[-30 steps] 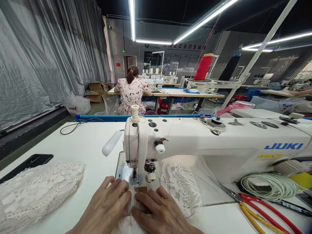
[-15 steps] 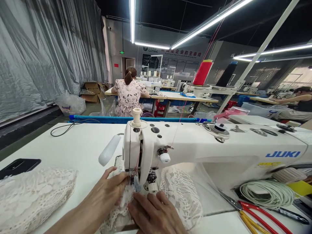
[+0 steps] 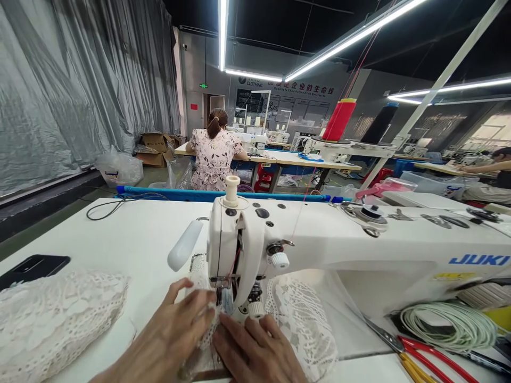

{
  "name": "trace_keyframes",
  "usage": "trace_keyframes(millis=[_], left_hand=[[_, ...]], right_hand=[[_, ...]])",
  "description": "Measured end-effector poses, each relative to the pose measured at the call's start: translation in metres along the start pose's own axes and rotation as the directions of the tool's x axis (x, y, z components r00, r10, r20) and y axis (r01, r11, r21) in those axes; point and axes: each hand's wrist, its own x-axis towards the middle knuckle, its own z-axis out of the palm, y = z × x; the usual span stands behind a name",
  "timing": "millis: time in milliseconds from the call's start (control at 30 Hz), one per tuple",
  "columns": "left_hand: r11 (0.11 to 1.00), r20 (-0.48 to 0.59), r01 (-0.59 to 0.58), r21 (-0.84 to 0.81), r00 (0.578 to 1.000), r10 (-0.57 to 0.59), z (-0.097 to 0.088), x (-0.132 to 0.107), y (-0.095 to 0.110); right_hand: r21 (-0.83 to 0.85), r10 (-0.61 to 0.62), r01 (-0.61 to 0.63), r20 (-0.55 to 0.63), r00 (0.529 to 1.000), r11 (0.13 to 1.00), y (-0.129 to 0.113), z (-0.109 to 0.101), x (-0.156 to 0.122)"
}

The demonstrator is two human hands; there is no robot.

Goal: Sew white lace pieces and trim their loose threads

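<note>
White lace fabric (image 3: 301, 324) lies on the bed of the white sewing machine (image 3: 229, 239), passing under its needle area and showing on both sides. My left hand (image 3: 179, 322) is at the left of the presser foot, its curled fingers closed on the lace; the fingertips are partly hidden by the machine head. Close in front of the needle, my right hand (image 3: 255, 348) rests low over the lace, its fingers stretched forward and pressing down. Red thread (image 3: 235, 260) runs down the machine head. The needle point itself cannot be made out.
More white lace (image 3: 59, 319) is heaped at the left beside a black phone (image 3: 35, 268). At the right are red-handled scissors (image 3: 425, 354) and a coil of pale cord (image 3: 449, 325). A red thread cone (image 3: 340, 119) stands behind. Ahead, a person (image 3: 215, 151) sits at another table.
The view has shifted slightly, moving the machine to the right in the picture. My left hand's fingers have lifted and spread a little at the lace; my right hand stays in place.
</note>
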Motion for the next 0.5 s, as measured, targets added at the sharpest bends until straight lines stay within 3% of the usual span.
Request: trace_keyframes(millis=[100, 133, 200, 267, 367, 500], left_hand=[[0.954, 0.037, -0.256, 0.158, 0.967, 0.253, 0.004, -0.014, -0.002], [0.897, 0.034, -0.363, 0.251, 0.93, 0.367, 0.005, -0.016, 0.0], [0.702, 0.038, -0.533, 0.472, 0.808, 0.588, 0.005, -0.018, 0.009], [0.517, 0.055, -0.57, 0.638, 0.705, 0.707, 0.005, -0.018, 0.019], [0.454, 0.047, -0.529, 0.717, 0.686, 0.726, 0.006, -0.018, 0.029], [0.459, 0.028, -0.499, 0.735, 0.699, 0.715, 0.007, -0.018, 0.032]], right_hand=[[0.024, 0.012, -0.011, -0.004, 1.0, 1.0, -0.001, -0.002, 0.0], [0.032, 0.02, -0.02, -0.004, 1.0, 0.999, -0.002, -0.002, 0.0], [0.041, 0.032, -0.032, -0.003, 0.999, 0.999, -0.003, -0.003, 0.0], [0.036, 0.03, -0.03, -0.009, 0.999, 0.999, -0.004, -0.003, 0.0], [0.017, 0.019, -0.019, -0.012, 1.0, 1.0, -0.003, -0.002, 0.001], [0.014, 0.023, -0.022, -0.02, 1.0, 1.0, -0.002, -0.003, 0.003]])
